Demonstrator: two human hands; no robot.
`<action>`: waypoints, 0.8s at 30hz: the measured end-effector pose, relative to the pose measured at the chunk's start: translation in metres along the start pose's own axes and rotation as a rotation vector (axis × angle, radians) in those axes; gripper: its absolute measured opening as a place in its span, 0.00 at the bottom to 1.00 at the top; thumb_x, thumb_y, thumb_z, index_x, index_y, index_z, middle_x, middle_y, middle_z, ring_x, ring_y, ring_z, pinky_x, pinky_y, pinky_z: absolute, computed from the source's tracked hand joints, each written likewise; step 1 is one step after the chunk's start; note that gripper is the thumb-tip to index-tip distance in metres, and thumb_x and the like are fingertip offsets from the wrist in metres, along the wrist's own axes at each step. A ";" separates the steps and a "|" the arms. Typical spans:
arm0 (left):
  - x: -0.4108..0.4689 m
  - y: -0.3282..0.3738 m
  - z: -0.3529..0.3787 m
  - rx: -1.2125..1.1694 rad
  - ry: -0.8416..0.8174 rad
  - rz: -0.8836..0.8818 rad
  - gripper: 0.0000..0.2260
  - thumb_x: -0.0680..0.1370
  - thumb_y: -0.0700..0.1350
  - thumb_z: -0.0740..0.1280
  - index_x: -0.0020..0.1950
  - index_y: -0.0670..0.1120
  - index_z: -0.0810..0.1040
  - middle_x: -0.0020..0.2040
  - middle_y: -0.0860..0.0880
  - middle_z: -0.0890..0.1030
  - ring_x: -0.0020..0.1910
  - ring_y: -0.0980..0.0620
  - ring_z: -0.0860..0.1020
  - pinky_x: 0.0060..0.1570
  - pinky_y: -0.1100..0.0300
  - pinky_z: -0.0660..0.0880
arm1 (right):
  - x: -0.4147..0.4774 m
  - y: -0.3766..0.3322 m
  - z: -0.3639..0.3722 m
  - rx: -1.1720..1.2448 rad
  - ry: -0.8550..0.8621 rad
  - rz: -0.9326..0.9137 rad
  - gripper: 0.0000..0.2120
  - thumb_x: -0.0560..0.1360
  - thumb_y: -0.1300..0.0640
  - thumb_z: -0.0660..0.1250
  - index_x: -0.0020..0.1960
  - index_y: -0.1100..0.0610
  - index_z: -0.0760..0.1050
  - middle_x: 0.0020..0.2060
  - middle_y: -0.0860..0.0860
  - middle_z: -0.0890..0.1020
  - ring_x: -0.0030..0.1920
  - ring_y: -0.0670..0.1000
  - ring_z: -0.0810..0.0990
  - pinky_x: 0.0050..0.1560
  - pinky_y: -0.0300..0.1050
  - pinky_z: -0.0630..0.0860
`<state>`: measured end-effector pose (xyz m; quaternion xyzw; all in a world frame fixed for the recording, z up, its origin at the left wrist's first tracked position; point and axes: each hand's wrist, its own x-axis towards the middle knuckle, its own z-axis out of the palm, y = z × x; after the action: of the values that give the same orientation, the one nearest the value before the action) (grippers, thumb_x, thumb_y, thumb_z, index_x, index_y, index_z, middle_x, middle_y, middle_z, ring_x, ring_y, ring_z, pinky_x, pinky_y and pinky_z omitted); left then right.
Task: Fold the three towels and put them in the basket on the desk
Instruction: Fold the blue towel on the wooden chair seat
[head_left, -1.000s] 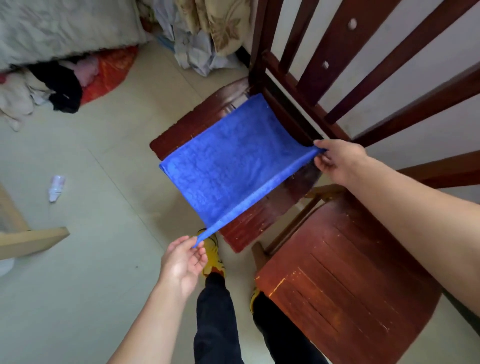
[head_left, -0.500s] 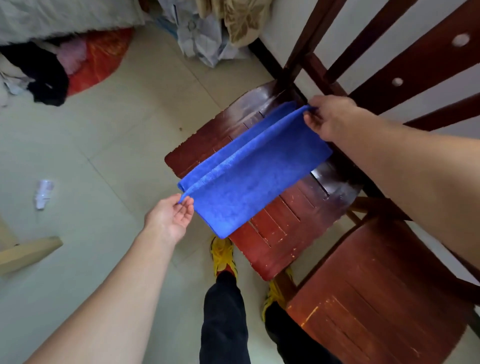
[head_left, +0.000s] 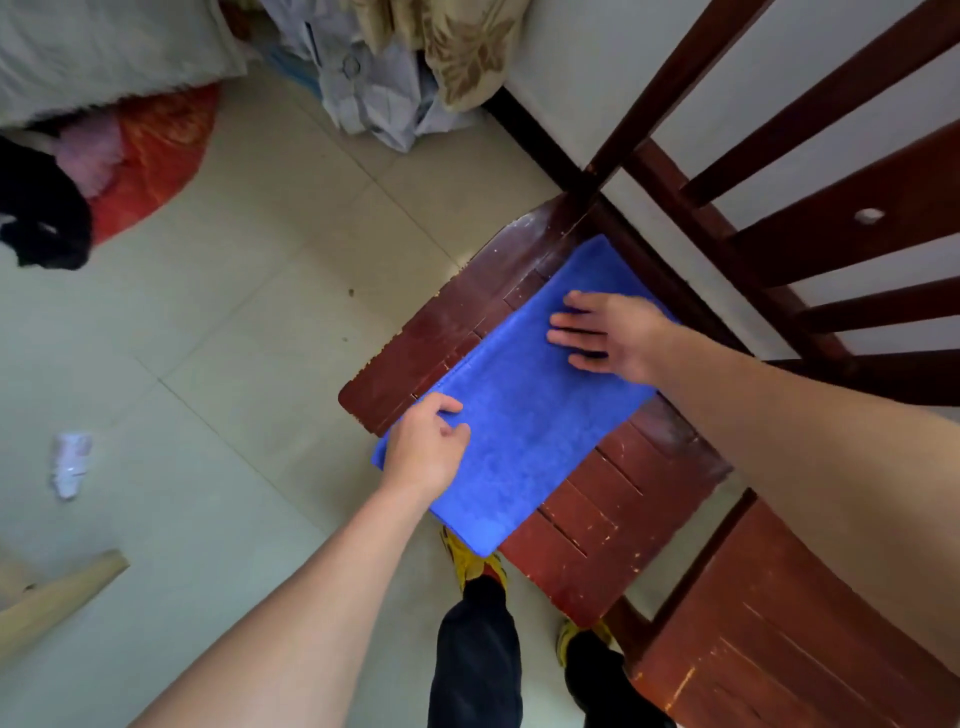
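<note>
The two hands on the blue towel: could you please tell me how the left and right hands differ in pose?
The left hand curls its fingers at the near end of the folded blue towel; the right hand lies flat, fingers spread. The left hand sits at the towel's edge; the right hand is farther, towards the backrest of the dark red wooden chair. Both touch the towel; whether the left pinches it is unclear.

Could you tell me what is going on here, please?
A person is folding a blue towel on the seat of a dark wooden chair. The right hand presses flat on the towel's far end, fingers spread. The left hand rests on the near corner with bent fingers; whether it pinches the edge is unclear. The towel's near end overhangs the seat. No basket is in view.
</note>
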<state>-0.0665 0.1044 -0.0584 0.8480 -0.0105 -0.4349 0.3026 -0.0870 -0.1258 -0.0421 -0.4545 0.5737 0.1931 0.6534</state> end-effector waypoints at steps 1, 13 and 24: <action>0.004 -0.002 -0.001 0.022 -0.012 -0.007 0.09 0.76 0.42 0.69 0.56 0.46 0.76 0.32 0.53 0.72 0.38 0.51 0.73 0.33 0.62 0.66 | 0.007 -0.007 -0.011 0.111 0.063 -0.040 0.07 0.80 0.53 0.60 0.56 0.50 0.74 0.47 0.48 0.83 0.45 0.47 0.84 0.44 0.44 0.75; -0.052 -0.006 0.056 0.426 -0.291 0.188 0.07 0.76 0.46 0.65 0.53 0.52 0.78 0.47 0.48 0.82 0.51 0.46 0.78 0.46 0.55 0.73 | -0.017 0.061 -0.031 0.362 0.059 0.052 0.06 0.80 0.54 0.62 0.48 0.53 0.75 0.38 0.49 0.84 0.38 0.46 0.84 0.40 0.40 0.75; -0.058 -0.042 0.062 0.241 -0.278 -0.094 0.06 0.73 0.39 0.65 0.37 0.44 0.78 0.36 0.45 0.82 0.45 0.42 0.82 0.48 0.51 0.79 | 0.001 0.057 -0.098 0.831 0.233 -0.140 0.08 0.81 0.54 0.57 0.52 0.54 0.74 0.48 0.50 0.82 0.47 0.47 0.83 0.44 0.41 0.77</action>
<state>-0.1590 0.1238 -0.0648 0.8094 -0.0644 -0.5572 0.1739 -0.1869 -0.1773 -0.0574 -0.2093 0.6404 -0.1517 0.7233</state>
